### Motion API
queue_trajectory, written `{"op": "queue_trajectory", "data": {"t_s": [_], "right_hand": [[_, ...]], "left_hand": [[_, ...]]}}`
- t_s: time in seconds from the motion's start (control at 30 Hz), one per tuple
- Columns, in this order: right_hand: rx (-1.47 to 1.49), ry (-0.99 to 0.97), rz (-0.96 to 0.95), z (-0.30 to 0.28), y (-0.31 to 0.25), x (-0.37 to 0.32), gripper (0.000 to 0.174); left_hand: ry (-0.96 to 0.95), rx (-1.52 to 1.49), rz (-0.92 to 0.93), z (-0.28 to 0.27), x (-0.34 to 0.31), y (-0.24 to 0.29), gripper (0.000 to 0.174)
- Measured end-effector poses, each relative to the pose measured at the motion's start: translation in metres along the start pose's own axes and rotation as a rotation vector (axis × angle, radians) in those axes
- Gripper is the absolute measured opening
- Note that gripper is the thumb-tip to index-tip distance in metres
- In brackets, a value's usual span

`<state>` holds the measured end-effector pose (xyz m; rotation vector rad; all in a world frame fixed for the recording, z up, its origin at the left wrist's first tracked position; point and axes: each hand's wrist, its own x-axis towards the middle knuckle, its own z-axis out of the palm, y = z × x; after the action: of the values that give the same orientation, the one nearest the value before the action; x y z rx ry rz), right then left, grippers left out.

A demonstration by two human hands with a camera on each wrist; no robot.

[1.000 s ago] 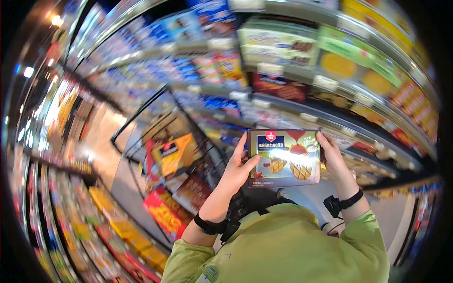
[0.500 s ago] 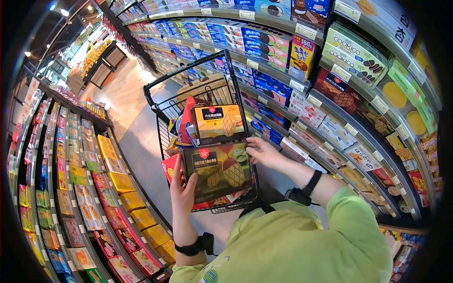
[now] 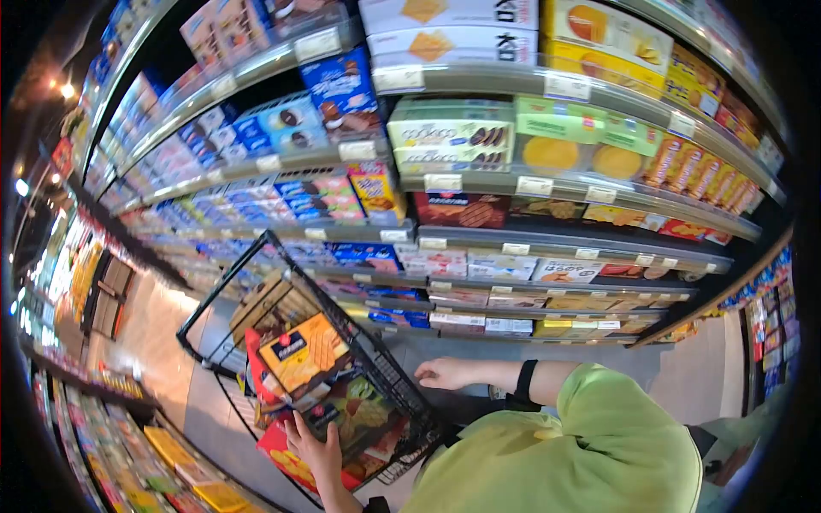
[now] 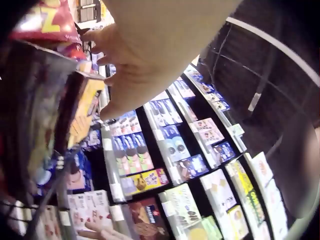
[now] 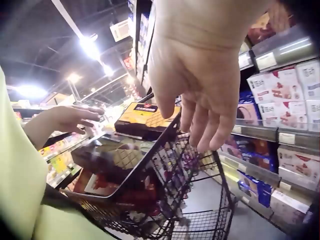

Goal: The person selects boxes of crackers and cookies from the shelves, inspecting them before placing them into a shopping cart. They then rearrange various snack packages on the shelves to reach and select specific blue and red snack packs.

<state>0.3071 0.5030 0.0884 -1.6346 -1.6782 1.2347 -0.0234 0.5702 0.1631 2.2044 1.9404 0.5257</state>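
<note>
A dark green box with waffle pictures (image 3: 369,403) lies in the black wire shopping cart (image 3: 386,369), beside a yellow-orange waffle box (image 3: 304,350). Over the dark green box is my left hand (image 3: 315,445), fingers spread and loosely extended. The right wrist view shows this left hand (image 5: 67,122) holding nothing, a little above the boxes. Past the cart's right side, my right hand (image 3: 446,374) hangs with relaxed fingers and nothing in it. Seen from its own wrist, the right hand (image 5: 200,90) overlaps the cart rim.
Shelves of boxed biscuits (image 3: 449,137) rise in front and to the right. Red packages (image 3: 286,449) and a brown carton (image 3: 267,309) also lie in the cart. Another shelf of snack packs (image 3: 128,462) borders the aisle at lower left. Tiled floor (image 3: 154,333) runs off to the left.
Both hands held the dark green waffle box; it went down into the cart and both hands have let go. My right hand moved away to the right, and the view swung toward the shelf.
</note>
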Motion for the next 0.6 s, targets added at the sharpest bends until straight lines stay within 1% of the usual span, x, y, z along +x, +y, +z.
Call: {"op": "queue_trajectory", "data": {"t_s": [0.07, 0.1, 0.13, 0.17, 0.2, 0.23, 0.3, 0.33, 0.37, 0.4, 0.43, 0.47, 0.5, 0.53, 0.57, 0.6], "right_hand": [[-0.027, 0.075, 0.015, -0.021, 0.013, -0.019, 0.042], [-0.037, 0.1, 0.067, -0.033, 0.017, -0.03, 0.042], [-0.044, 0.123, 0.118, -0.041, 0.022, -0.04, 0.041], [-0.048, 0.142, 0.118, -0.05, 0.03, -0.05, 0.041], [-0.032, 0.187, 0.127, -0.061, 0.04, -0.059, 0.042], [-0.016, 0.227, 0.137, -0.07, 0.048, -0.068, 0.042], [0.005, 0.285, 0.16, -0.09, 0.061, -0.085, 0.042], [0.039, 0.329, 0.187, -0.101, 0.062, -0.093, 0.041], [0.027, 0.332, 0.18, -0.113, 0.063, -0.1, 0.041], [-0.012, 0.378, 0.195, -0.127, 0.054, -0.112, 0.041], [-0.051, 0.417, 0.21, -0.14, 0.045, -0.123, 0.041], [-0.06, 0.4, 0.205, -0.152, 0.037, -0.133, 0.041], [-0.048, 0.434, 0.232, -0.163, 0.028, -0.14, 0.04], [-0.034, 0.476, 0.259, -0.173, 0.024, -0.143, 0.039], [-0.038, 0.471, 0.254, -0.183, 0.025, -0.147, 0.039], [-0.05, 0.521, 0.223, -0.19, 0.027, -0.152, 0.038]], "left_hand": [[-0.104, -0.136, 0.111, -0.007, 0.009, 0.02, 0.082], [-0.169, -0.261, 0.197, -0.017, 0.016, 0.042, 0.078], [-0.209, -0.302, 0.273, -0.021, 0.021, 0.058, 0.077], [-0.245, -0.345, 0.349, -0.026, 0.026, 0.076, 0.076], [-0.306, -0.362, 0.31, -0.042, 0.026, 0.108, 0.074], [-0.3, -0.379, 0.411, -0.041, 0.033, 0.121, 0.075], [-0.369, -0.441, 0.53, -0.037, 0.053, 0.146, 0.075], [-0.383, -0.417, 0.58, -0.04, 0.061, 0.162, 0.076], [-0.398, -0.392, 0.623, -0.044, 0.069, 0.179, 0.076], [-0.373, -0.369, 0.696, -0.05, 0.076, 0.197, 0.075], [-0.364, -0.375, 0.682, -0.052, 0.084, 0.213, 0.075], [-0.382, -0.392, 0.75, -0.051, 0.094, 0.228, 0.074], [-0.402, -0.403, 0.817, -0.049, 0.104, 0.239, 0.073], [-0.392, -0.358, 0.854, -0.045, 0.116, 0.251, 0.072], [-0.381, -0.316, 0.898, -0.043, 0.127, 0.265, 0.071], [-0.33, -0.296, 0.919, -0.048, 0.132, 0.281, 0.07]]}}
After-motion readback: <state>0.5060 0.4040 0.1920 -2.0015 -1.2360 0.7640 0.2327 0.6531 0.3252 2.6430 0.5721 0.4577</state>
